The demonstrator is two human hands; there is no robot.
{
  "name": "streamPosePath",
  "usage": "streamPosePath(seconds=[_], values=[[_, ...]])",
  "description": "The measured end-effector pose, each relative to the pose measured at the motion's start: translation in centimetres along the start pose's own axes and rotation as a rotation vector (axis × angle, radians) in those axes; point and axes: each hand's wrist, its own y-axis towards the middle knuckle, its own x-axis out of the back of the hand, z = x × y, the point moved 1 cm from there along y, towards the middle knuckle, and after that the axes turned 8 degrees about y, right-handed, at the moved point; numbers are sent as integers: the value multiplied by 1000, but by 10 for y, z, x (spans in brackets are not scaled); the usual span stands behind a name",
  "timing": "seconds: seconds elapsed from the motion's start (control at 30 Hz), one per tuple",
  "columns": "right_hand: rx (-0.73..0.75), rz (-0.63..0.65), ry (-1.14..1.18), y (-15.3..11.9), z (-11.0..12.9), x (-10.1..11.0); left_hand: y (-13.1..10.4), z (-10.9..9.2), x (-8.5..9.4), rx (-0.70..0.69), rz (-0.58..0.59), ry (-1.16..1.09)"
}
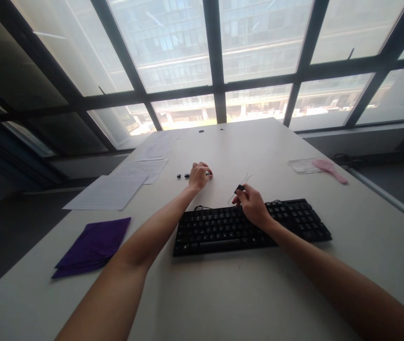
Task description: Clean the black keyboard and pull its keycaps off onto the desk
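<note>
My right hand (253, 203) is closed around a wire keycap puller (239, 189) with a black handle, its thin wires sticking out on both sides. The hand is over the top row of a black keyboard (219, 227). Farther out on the white table, my left hand (199, 176) reaches down with curled fingers, pinching a small black keycap (207, 174) that is mostly covered by them. Just left of that hand, a loose black keycap (179, 176) lies in line with another keycap (187, 175), close to the hand.
A folded purple cloth (91, 244) lies left of my left forearm. Printed paper sheets (107, 192) spread along the table's left edge. To the right are a pink hairbrush (330, 169) and a clear plastic bag (303, 165). Large windows stand beyond the white table (244, 151).
</note>
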Motion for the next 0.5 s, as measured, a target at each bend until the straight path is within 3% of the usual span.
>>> streamPosePath(seconds=[0.37, 0.5], values=[[-6, 6, 11, -1, 1, 0, 0, 1, -1, 14, -6, -39], [-2, 10, 3, -1, 2, 0, -2, 1, 9, 28, -22, -22]])
